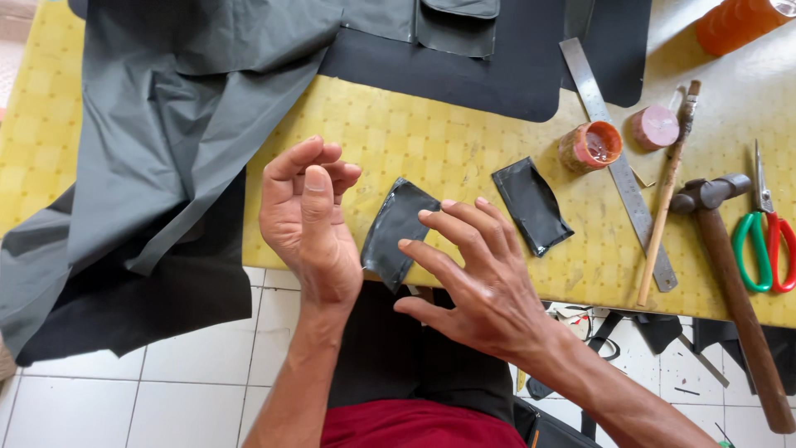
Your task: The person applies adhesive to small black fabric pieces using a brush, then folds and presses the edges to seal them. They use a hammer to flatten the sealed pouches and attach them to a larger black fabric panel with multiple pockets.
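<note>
Both hands hover over the near edge of the yellow table (464, 149), holding nothing. The left hand (308, 220) is loosely curled, palm turned inward, fingers half bent and clear of any object. The right hand (477, 278) is spread flat, fingers splayed, its fingertips over or just touching the lower right side of a dark patch (396, 232); I cannot tell if they press on it.

That patch lies tilted between the two hands, its lower corner hanging just past the table edge. A second patch (531, 205) lies flat to its right, near but apart, with bare tabletop between them.

Grey cloth (182, 108) covers the left part of the table and drapes over the edge toward the tiled floor (191, 398), close beside the left hand. A black sheet (464, 75) lies along the far side.

To the right, well apart from the hands, a steel ruler (622, 166) runs diagonally, a small orange pot (590, 146) touching its left edge, a pink lid (655, 126) beyond it. A brush (667, 199), a hammer (730, 274) and scissors (767, 236) crowd the right end; the hammer handle overhangs the edge. Open tabletop remains between the second patch and the ruler.
</note>
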